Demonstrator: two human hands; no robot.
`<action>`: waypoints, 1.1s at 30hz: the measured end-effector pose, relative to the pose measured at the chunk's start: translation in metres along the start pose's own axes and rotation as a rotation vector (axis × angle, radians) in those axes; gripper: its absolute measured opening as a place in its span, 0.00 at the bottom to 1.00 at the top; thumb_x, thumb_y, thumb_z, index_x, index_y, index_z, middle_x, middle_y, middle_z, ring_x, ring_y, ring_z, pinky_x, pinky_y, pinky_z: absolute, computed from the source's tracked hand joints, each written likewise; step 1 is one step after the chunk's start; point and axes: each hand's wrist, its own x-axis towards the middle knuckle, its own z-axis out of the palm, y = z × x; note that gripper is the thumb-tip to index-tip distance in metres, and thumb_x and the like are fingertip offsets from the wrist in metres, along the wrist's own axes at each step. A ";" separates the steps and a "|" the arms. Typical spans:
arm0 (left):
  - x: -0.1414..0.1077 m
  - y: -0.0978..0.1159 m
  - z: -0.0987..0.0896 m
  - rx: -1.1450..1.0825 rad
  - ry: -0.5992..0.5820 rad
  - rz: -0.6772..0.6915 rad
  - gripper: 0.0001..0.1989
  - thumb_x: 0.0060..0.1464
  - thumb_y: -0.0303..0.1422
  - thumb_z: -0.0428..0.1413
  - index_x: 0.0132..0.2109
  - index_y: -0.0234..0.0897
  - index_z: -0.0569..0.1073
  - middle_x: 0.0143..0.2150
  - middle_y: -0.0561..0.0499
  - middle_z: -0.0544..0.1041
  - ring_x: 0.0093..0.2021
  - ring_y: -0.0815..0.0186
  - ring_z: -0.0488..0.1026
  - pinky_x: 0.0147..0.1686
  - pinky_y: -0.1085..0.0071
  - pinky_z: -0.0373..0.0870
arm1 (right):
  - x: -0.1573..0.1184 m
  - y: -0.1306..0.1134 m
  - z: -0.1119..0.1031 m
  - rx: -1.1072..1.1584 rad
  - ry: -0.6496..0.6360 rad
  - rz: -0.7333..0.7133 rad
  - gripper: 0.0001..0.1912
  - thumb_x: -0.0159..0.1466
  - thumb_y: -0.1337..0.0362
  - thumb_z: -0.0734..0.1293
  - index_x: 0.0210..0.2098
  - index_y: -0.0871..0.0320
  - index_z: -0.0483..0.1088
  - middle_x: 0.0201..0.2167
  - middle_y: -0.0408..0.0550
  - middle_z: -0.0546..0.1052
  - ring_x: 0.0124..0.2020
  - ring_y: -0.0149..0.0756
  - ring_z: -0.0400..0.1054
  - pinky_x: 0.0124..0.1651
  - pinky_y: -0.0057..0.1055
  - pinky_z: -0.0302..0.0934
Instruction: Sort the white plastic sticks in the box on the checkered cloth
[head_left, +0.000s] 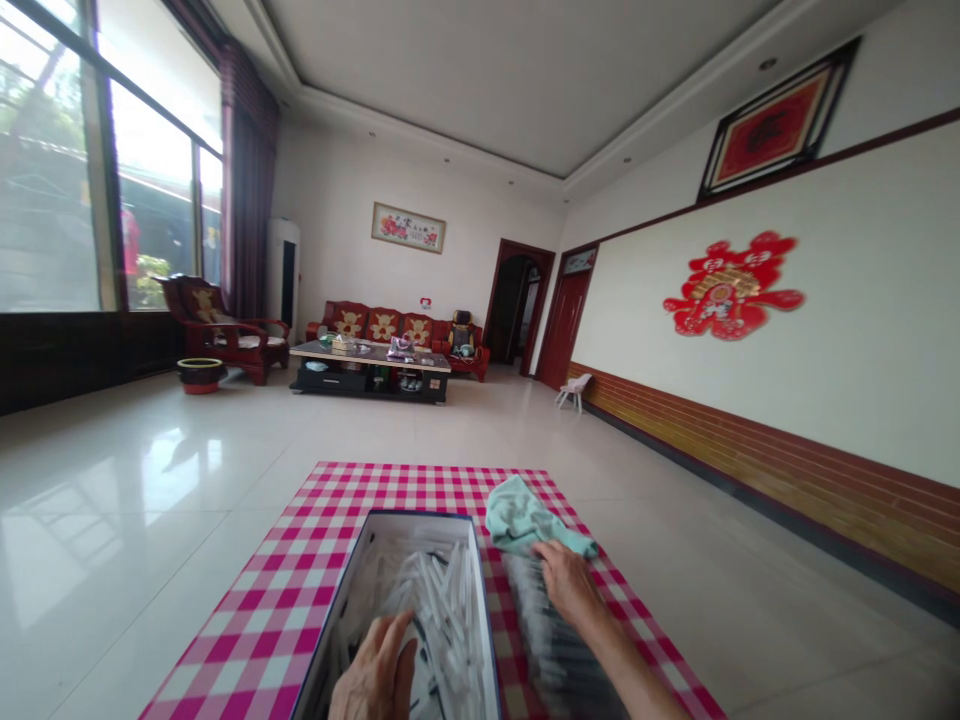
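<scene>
A shoebox-like open box [486, 610] with a dark blue rim holds many clear and white plastic tubes [448, 590], like pen barrels, some with dark parts. My left hand [375, 668] is over the near part of this box, fingers bent and thumb held apart; I see nothing clearly gripped. To the right, my right hand [568, 582] reaches over a blurred pile of dark and clear stick-like pieces [544, 630]. Its fingers are curled together at the near edge of a crumpled mint-green cloth [521, 512]. What lies under those fingertips is hidden.
A pink-and-white checked tablecloth [277, 580] covers the table under the box. Beyond it, a tiled floor [225, 450] leads to a low coffee table [371, 372], a red wooden sofa [360, 320], an armchair [240, 335] with a pot [201, 375] beside it, and a small white chair [574, 390].
</scene>
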 end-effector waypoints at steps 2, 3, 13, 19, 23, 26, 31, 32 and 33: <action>0.000 -0.001 0.000 -0.015 -0.028 -0.003 0.14 0.60 0.31 0.45 0.50 0.41 0.69 0.38 0.49 0.77 0.35 0.68 0.77 0.31 0.77 0.73 | -0.006 0.009 0.004 -0.098 -0.051 -0.011 0.17 0.58 0.74 0.56 0.35 0.56 0.75 0.31 0.51 0.75 0.36 0.41 0.69 0.41 0.35 0.56; 0.001 -0.001 -0.001 -0.019 -0.038 -0.006 0.14 0.60 0.31 0.45 0.50 0.40 0.69 0.38 0.49 0.77 0.35 0.68 0.77 0.31 0.77 0.73 | -0.008 0.012 0.007 -0.140 -0.070 -0.016 0.18 0.58 0.74 0.56 0.34 0.56 0.75 0.31 0.51 0.75 0.36 0.41 0.68 0.41 0.35 0.55; 0.000 0.001 0.000 -0.002 -0.012 -0.053 0.14 0.61 0.32 0.44 0.49 0.41 0.70 0.38 0.49 0.77 0.34 0.67 0.77 0.31 0.75 0.73 | -0.017 0.017 0.014 -0.325 -0.127 -0.028 0.19 0.58 0.77 0.55 0.37 0.57 0.74 0.34 0.52 0.75 0.36 0.42 0.67 0.41 0.35 0.54; 0.001 0.001 -0.002 0.117 0.002 -0.164 0.15 0.61 0.30 0.42 0.47 0.38 0.71 0.35 0.49 0.77 0.32 0.67 0.77 0.30 0.76 0.71 | -0.017 -0.040 0.024 -0.200 -0.155 -0.156 0.19 0.61 0.74 0.54 0.44 0.55 0.70 0.39 0.48 0.73 0.40 0.36 0.67 0.45 0.28 0.57; 0.002 0.004 -0.003 0.149 -0.008 -0.203 0.15 0.61 0.30 0.41 0.48 0.37 0.71 0.35 0.49 0.76 0.32 0.67 0.77 0.30 0.76 0.71 | -0.029 -0.086 0.061 0.128 -0.257 -0.192 0.14 0.58 0.73 0.59 0.36 0.55 0.74 0.34 0.48 0.74 0.36 0.37 0.69 0.40 0.28 0.59; 0.001 0.006 -0.003 0.137 0.001 -0.220 0.15 0.61 0.30 0.41 0.48 0.36 0.71 0.36 0.49 0.76 0.32 0.67 0.77 0.30 0.75 0.71 | -0.048 -0.101 0.092 0.216 -0.257 -0.126 0.12 0.53 0.73 0.63 0.32 0.53 0.75 0.31 0.48 0.76 0.36 0.41 0.70 0.41 0.31 0.59; 0.003 0.008 -0.005 0.130 0.004 -0.261 0.15 0.61 0.29 0.42 0.48 0.36 0.71 0.36 0.49 0.77 0.33 0.67 0.77 0.32 0.75 0.70 | -0.068 -0.097 0.123 0.333 -0.151 0.113 0.12 0.50 0.70 0.67 0.34 0.51 0.76 0.35 0.48 0.79 0.41 0.47 0.69 0.48 0.34 0.57; 0.003 0.008 -0.005 0.129 -0.001 -0.267 0.15 0.61 0.29 0.42 0.48 0.36 0.71 0.37 0.49 0.77 0.34 0.67 0.77 0.32 0.75 0.70 | -0.069 -0.096 0.127 0.332 -0.150 0.152 0.11 0.49 0.70 0.68 0.32 0.52 0.76 0.33 0.48 0.79 0.40 0.47 0.70 0.47 0.34 0.57; 0.003 0.009 -0.006 0.126 -0.008 -0.270 0.16 0.61 0.29 0.41 0.48 0.36 0.71 0.37 0.48 0.77 0.35 0.66 0.77 0.33 0.74 0.70 | -0.068 -0.096 0.131 0.316 -0.157 0.172 0.10 0.49 0.70 0.67 0.31 0.52 0.76 0.33 0.48 0.79 0.39 0.46 0.70 0.46 0.34 0.58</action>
